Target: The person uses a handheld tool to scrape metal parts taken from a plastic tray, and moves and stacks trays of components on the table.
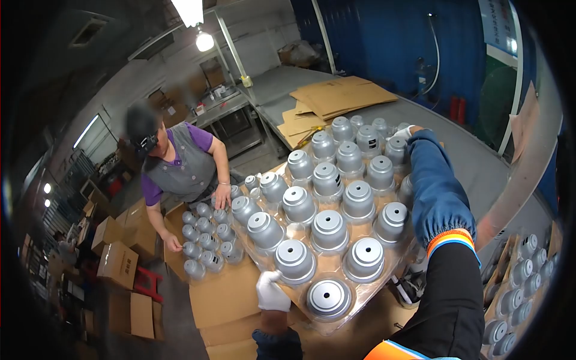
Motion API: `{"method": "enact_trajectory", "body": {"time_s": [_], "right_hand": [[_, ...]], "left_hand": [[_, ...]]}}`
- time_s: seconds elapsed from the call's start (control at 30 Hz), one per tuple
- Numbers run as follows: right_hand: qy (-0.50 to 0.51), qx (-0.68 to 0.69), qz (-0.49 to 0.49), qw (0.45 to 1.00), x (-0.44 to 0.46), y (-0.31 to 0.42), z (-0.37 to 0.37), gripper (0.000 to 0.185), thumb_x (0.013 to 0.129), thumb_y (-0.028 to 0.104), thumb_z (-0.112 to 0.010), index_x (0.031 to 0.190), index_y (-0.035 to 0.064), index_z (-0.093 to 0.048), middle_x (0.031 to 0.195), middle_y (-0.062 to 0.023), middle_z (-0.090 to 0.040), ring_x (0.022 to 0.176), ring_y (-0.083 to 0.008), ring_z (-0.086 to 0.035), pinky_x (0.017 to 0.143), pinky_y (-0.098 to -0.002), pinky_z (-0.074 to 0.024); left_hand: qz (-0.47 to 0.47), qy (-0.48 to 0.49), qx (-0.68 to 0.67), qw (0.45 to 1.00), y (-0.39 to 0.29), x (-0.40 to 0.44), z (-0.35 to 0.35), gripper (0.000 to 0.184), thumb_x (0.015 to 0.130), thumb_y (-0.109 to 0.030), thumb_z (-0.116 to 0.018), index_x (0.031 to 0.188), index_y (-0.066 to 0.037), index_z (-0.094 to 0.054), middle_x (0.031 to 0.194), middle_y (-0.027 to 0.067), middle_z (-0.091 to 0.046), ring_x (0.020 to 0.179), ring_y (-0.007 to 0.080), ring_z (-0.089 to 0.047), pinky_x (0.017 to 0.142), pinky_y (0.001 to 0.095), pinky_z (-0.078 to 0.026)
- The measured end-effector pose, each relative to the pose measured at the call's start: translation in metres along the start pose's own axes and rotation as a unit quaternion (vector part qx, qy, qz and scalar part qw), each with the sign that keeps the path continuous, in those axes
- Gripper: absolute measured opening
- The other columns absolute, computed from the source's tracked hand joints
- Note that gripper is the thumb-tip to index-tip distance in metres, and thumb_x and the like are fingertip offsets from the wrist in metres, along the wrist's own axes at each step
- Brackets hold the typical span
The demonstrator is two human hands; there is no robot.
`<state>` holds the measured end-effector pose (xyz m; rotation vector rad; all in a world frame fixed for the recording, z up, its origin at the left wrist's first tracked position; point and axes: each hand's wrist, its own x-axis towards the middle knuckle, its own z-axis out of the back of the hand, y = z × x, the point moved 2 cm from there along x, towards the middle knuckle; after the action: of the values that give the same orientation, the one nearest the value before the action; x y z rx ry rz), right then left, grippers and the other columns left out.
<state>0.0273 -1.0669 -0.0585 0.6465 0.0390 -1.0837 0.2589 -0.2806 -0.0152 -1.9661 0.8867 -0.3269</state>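
Note:
My left hand [273, 292], in a white glove, is closed on the near left edge of a clear plastic tray [329, 327]. Rows of silver bell-shaped cups [329, 231], each with a dark hole in its top, stand in the tray over brown cardboard. My right arm in a blue sleeve reaches along the tray's right side. The gloved right hand [408, 131] is at the far right corner, beside a silver cup [396, 150]; its fingers are mostly hidden.
A co-worker [183, 159] stands at the left, hands over a box of smaller silver cups [207, 241]. Flat cardboard sheets [339, 96] lie on the grey table [270, 84] behind. More cups [510, 300] stand at the right. Open cartons [117, 264] are on the floor.

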Motion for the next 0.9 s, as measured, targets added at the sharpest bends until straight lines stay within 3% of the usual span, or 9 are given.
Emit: {"method": "enact_trajectory", "body": {"time_s": [0.13,0.2,0.23,0.43,0.57,0.6,0.63,0.7,0.9], "right_hand": [[-0.012,-0.056,0.004,0.998,-0.054,-0.008,-0.002,0.050,0.085,0.046,-0.053,0.110,0.0041,-0.064,0.108,-0.0148,-0.065,0.097,-0.0268,-0.061,0.081,-0.0386,-0.0462],[-0.015,-0.083,0.015,0.996,-0.071,0.021,-0.006,0.049,0.084,0.046,-0.054,0.109,0.0046,-0.064,0.109,-0.0152,-0.065,0.098,-0.0272,-0.061,0.081,-0.0385,-0.0462],[-0.016,-0.098,0.021,0.995,-0.083,0.023,-0.003,0.049,0.084,0.045,-0.054,0.109,0.0048,-0.064,0.109,-0.0155,-0.065,0.098,-0.0274,-0.061,0.081,-0.0384,-0.0462],[-0.028,-0.183,0.044,0.982,-0.161,0.067,0.014,0.048,0.081,0.044,-0.057,0.109,0.0061,-0.065,0.111,-0.0169,-0.064,0.101,-0.0287,-0.061,0.082,-0.0380,-0.0464],[-0.053,-0.229,0.052,0.971,-0.246,0.141,0.000,0.047,0.079,0.044,-0.058,0.108,0.0070,-0.065,0.112,-0.0178,-0.063,0.102,-0.0296,-0.061,0.083,-0.0377,-0.0465],[-0.098,-0.168,0.073,0.978,-0.267,0.149,0.000,0.041,0.072,0.037,-0.065,0.099,0.0052,-0.068,0.102,-0.0185,-0.066,0.091,-0.0305,-0.065,0.073,-0.0376,-0.0481],[-0.099,-0.171,0.073,0.978,-0.268,0.150,0.000,0.041,0.072,0.037,-0.065,0.099,0.0052,-0.068,0.102,-0.0185,-0.066,0.091,-0.0305,-0.065,0.073,-0.0376,-0.0481],[-0.146,-0.168,0.106,0.969,-0.253,0.149,0.002,0.029,0.074,0.028,-0.067,0.089,0.0034,-0.069,0.081,-0.0160,-0.068,0.070,-0.0256,-0.062,0.065,-0.0384,-0.0467],[-0.144,-0.379,0.255,0.878,-0.257,0.190,-0.001,0.024,0.071,0.024,-0.068,0.085,0.0047,-0.070,0.078,-0.0174,-0.066,0.068,-0.0278,-0.062,0.063,-0.0377,-0.0480]], "left_hand": [[-0.043,-0.040,-0.109,0.992,-0.040,-0.016,-0.061,0.036,0.084,-0.018,-0.047,0.115,0.000,-0.053,0.109,0.0130,-0.060,0.105,0.0242,-0.058,0.092,0.0377,-0.046],[0.069,0.009,-0.152,0.986,-0.031,-0.005,-0.045,0.038,0.088,-0.022,-0.047,0.118,0.000,-0.053,0.112,0.0107,-0.060,0.106,0.0229,-0.058,0.093,0.0374,-0.046],[0.024,-0.010,-0.089,0.996,-0.015,0.006,-0.021,0.036,0.087,-0.021,-0.050,0.116,0.000,-0.054,0.111,0.0097,-0.061,0.104,0.0219,-0.060,0.090,0.0362,-0.049],[0.067,-0.014,-0.079,0.995,-0.001,0.022,0.011,0.032,0.081,-0.010,-0.050,0.110,0.002,-0.056,0.103,0.0117,-0.063,0.094,0.0219,-0.062,0.085,0.0346,-0.050],[0.045,-0.061,-0.084,0.994,-0.012,0.013,0.002,0.033,0.078,-0.007,-0.052,0.109,0.002,-0.055,0.100,0.0113,-0.063,0.092,0.0222,-0.062,0.083,0.0348,-0.050],[0.042,-0.060,-0.092,0.993,-0.014,0.010,0.001,0.033,0.078,-0.005,-0.051,0.109,0.002,-0.055,0.100,0.0111,-0.062,0.092,0.0222,-0.062,0.084,0.0344,-0.050],[0.039,-0.061,-0.100,0.992,-0.015,0.007,0.002,0.033,0.077,-0.004,-0.051,0.109,0.002,-0.055,0.100,0.0108,-0.062,0.092,0.0222,-0.062,0.084,0.0340,-0.050],[0.016,-0.046,-0.080,0.996,-0.016,0.005,0.009,0.035,0.078,-0.003,-0.050,0.112,0.002,-0.053,0.103,0.0116,-0.062,0.095,0.0231,-0.061,0.087,0.0349,-0.049],[-0.058,-0.050,-0.067,0.995,-0.040,-0.026,0.026,0.044,0.074,0.002,-0.049,0.118,0.004,-0.053,0.105,0.0109,-0.061,0.098,0.0210,-0.058,0.090,0.0323,-0.046]]}}
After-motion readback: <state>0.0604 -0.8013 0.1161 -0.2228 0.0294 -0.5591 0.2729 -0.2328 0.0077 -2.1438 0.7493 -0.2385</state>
